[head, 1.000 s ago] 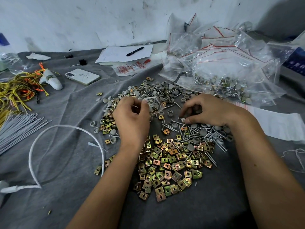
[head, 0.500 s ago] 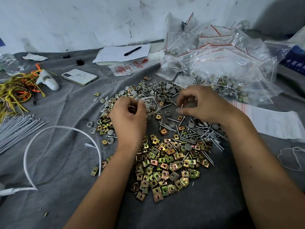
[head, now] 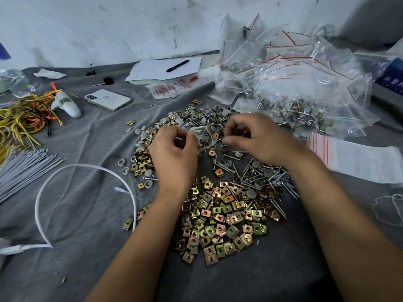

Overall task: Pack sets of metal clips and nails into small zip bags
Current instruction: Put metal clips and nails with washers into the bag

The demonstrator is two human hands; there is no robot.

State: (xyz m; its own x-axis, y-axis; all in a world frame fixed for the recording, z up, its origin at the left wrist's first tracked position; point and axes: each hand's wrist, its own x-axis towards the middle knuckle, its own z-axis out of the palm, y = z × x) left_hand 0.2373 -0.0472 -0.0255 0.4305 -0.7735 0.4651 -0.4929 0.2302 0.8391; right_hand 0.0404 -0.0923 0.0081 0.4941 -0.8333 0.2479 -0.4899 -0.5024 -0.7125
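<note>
On the grey cloth that covers the table, seen from the head camera, I have both hands raised over the middle of the parts pile. My left hand has its fingers curled in and pinches the near edge of a small clear zip bag, which lies between the two hands just above the heap. My right hand has its fingers curled too, thumb against the fingertips at the other side of the bag; something small and dark sits in that pinch, but I cannot tell what it is, nor whether the hand also grips the bag.

Below my wrists spreads a heap of square gold-coloured metal clips, many overlapping. Just right of them, under my right forearm, lies a tangle of nails with round grey caps among them. More grey caps are scattered beyond my hands.

At the far right stands a mound of clear zip bags with red strips, the nearer ones already holding nails and clips. A flat stack of empty bags lies beside my right arm.

To the left I see a white phone face down, a bundle of yellow and orange cords, grey cable ties and a curved white strap. Further back, a black pen rests on a sheet of paper.
</note>
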